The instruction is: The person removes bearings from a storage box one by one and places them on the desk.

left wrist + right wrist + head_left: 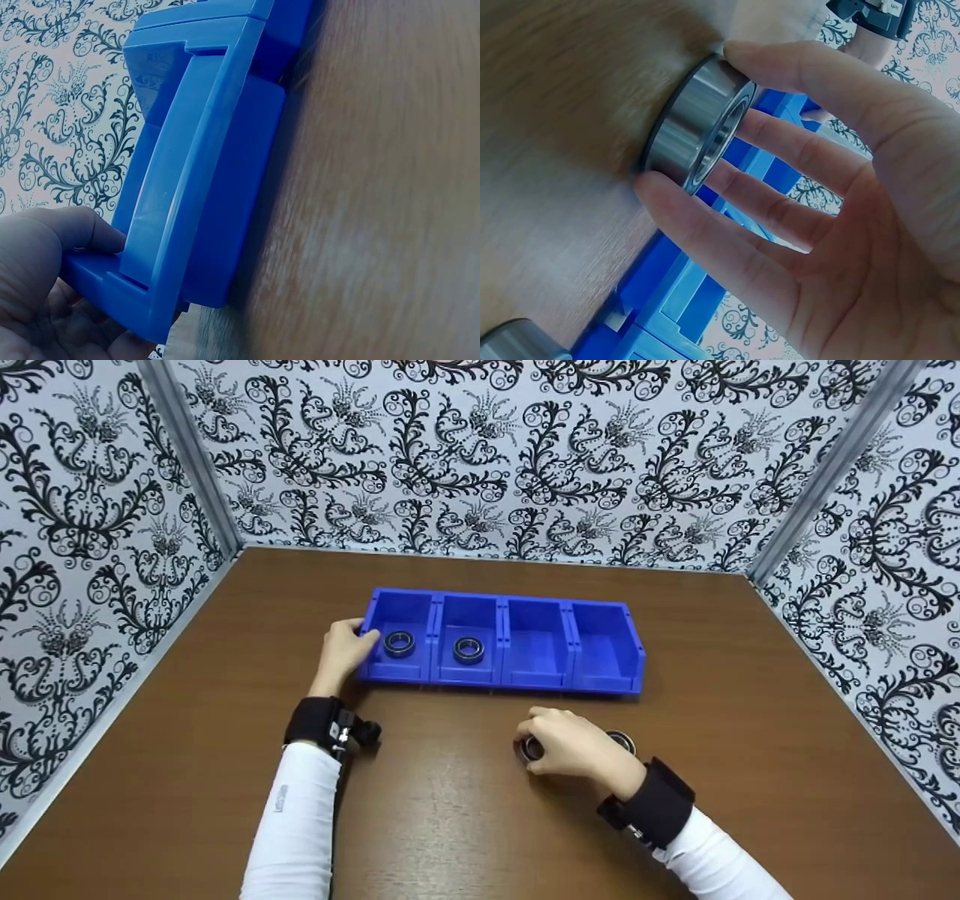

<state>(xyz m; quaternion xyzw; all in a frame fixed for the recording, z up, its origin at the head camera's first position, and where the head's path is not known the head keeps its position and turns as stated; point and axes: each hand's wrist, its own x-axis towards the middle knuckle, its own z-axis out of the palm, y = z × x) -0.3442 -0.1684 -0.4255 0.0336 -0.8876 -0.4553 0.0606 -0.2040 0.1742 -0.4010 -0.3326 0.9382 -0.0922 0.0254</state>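
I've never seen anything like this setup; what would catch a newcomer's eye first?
Probably the bright blue tray near the table's middle, with a dark ring in each of its two leftmost compartments and the left hand gripping its left end. Next, the right hand in front of it, holding a shiny metal ring between its fingers. Behind, black scrollwork covers the pale walls.

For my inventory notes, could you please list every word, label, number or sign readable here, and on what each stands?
"LetsSlim", probably: small, blurred print on the white left sleeve.
Pale patch on the black left wrist device: too small to read.
Bearings and blue bins: no readable text.
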